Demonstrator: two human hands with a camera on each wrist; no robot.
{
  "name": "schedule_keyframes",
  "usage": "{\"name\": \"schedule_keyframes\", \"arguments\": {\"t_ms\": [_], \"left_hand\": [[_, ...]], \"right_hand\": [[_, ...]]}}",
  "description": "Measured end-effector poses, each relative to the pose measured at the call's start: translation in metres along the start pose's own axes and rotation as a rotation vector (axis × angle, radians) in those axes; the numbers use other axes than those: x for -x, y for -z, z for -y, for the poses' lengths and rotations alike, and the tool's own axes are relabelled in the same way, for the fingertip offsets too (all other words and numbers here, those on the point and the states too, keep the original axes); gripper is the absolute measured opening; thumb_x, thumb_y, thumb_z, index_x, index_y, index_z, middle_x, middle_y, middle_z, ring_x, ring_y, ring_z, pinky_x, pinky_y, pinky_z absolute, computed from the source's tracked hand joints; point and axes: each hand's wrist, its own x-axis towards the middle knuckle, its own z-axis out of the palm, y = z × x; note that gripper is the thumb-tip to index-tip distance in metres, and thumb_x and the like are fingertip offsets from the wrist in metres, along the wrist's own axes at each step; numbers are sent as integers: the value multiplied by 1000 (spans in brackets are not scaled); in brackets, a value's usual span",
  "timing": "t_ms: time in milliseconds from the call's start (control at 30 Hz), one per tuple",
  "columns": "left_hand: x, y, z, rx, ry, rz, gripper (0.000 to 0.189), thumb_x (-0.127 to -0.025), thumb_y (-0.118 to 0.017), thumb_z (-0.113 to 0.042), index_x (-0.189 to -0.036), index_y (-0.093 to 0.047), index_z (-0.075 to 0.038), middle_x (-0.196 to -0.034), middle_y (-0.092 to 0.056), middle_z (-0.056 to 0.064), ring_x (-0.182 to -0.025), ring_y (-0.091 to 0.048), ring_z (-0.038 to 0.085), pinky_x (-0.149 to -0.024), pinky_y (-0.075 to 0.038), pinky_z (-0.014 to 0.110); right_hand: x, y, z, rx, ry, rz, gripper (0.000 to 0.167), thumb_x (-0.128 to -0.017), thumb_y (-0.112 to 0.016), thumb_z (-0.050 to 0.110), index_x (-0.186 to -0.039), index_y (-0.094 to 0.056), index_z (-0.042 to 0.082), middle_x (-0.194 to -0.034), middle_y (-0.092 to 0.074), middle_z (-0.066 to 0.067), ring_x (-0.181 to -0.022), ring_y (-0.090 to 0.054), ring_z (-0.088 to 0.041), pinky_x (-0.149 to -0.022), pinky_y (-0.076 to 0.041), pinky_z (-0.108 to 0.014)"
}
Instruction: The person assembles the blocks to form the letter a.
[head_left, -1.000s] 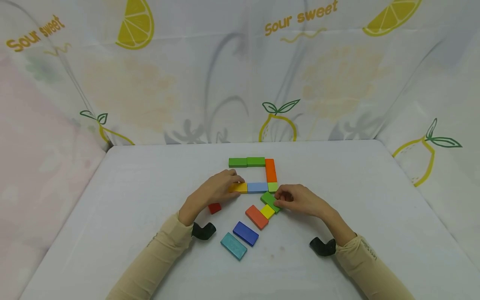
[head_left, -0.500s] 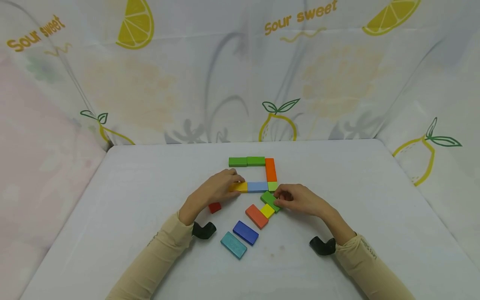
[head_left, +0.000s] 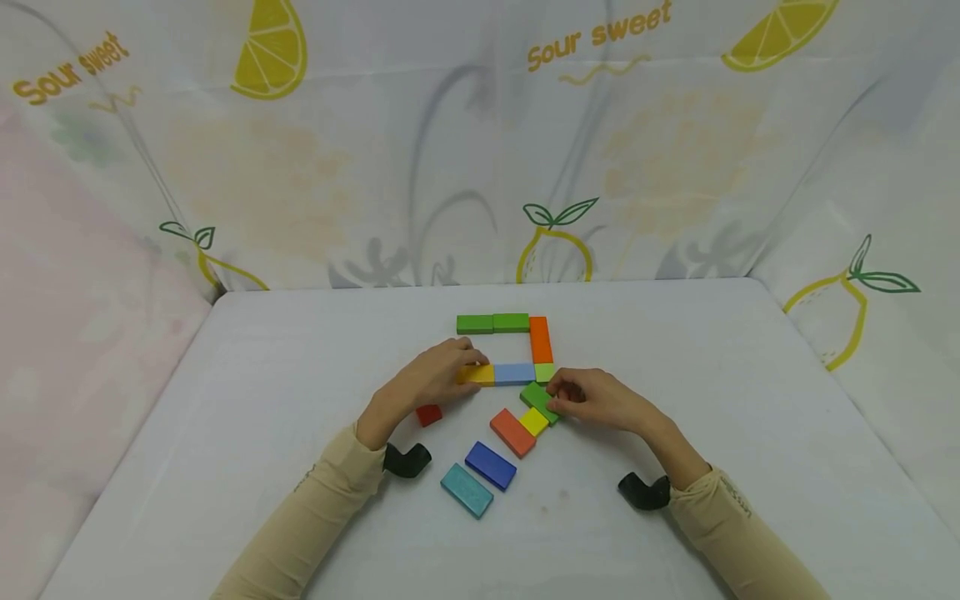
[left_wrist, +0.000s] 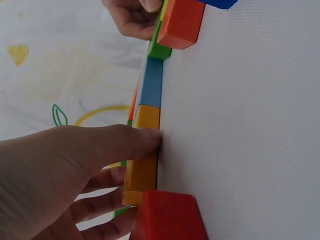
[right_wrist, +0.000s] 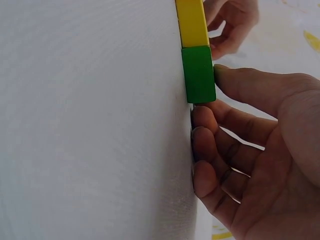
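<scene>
My left hand (head_left: 431, 375) pinches an orange-yellow block (left_wrist: 142, 175), thumb on its near side and fingers behind it. End to end with that block lie a light blue block (head_left: 513, 374) and a small light green one (head_left: 543, 372). My right hand (head_left: 600, 398) holds the right end of a slanted green block (head_left: 537, 398) between thumb and fingers. A small yellow block (head_left: 534, 422) sits against the green one, followed by a red-orange block (head_left: 513, 433). Partly covered by my left hand, a red block (head_left: 429, 414) lies near its wrist.
Two green blocks (head_left: 493, 323) and an upright-running orange block (head_left: 540, 340) form a corner behind the hands. Nearer to me lie a dark blue block (head_left: 491, 466) and a teal block (head_left: 467, 491). Printed cloth (head_left: 300, 167) walls the white table (head_left: 337, 533).
</scene>
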Motion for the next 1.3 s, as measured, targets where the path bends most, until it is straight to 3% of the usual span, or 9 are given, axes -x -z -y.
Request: {"name": "schedule_keyframes", "arguments": {"t_ms": [233,300,467,600,800,1000,1300], "left_hand": [[1,4,4,58,22,39,43,-84,-71,-31,-121,-63,-10,-105,-59,6,-88,-51,15,-81,-48,28],[3,8,7,94,55,49,45,-85,-70,-35,-122,-62,-11,-106,-59,5,-91,-53,16,-83,-49,30],[13,19,17,142,133,30,47,-86,-67,-39,-125,-60,-13,-112,-59,5,-103,-57,18,-91,-48,37],[24,22,22,154,138,18,49,-87,-65,-40,-127,-58,-13,-113,-59,6,-104,-57,21,-90,-49,40],[46,15,30,79,173,9,59,-83,-66,-48,-129,-56,-12,-114,-60,7,-103,-55,21,-86,-51,40],[66,5,33,32,239,-63,71,-77,-65,-62,-126,-55,-12,-111,-59,5,-101,-54,20,-82,-52,38],[89,-2,33,50,159,-122,70,-70,-75,-56,-119,-53,-12,-104,-57,0,-98,-50,17,-84,-45,38]], "right_hand": [[1,-1,-1,12,1,-3,23,-90,-64,26,-103,-62,8,-78,-56,3,-72,-50,-10,-63,-44,-20],[1,-1,-2,15,3,-2,23,-90,-64,26,-103,-62,8,-78,-56,3,-72,-50,-10,-63,-44,-20],[1,-2,-1,18,0,4,23,-91,-63,27,-104,-62,8,-78,-56,3,-72,-50,-9,-63,-44,-20],[2,-1,0,18,-14,10,24,-90,-64,27,-104,-62,8,-78,-55,3,-72,-50,-10,-62,-43,-20],[2,-1,0,9,-14,19,24,-90,-63,27,-104,-61,8,-77,-55,3,-71,-49,-10,-62,-43,-20],[2,-1,-1,14,-10,15,23,-90,-63,27,-104,-61,8,-77,-55,3,-70,-49,-9,-61,-43,-20],[0,0,-1,30,-6,11,23,-90,-64,27,-104,-61,9,-77,-55,3,-71,-49,-10,-62,-43,-20]]}}
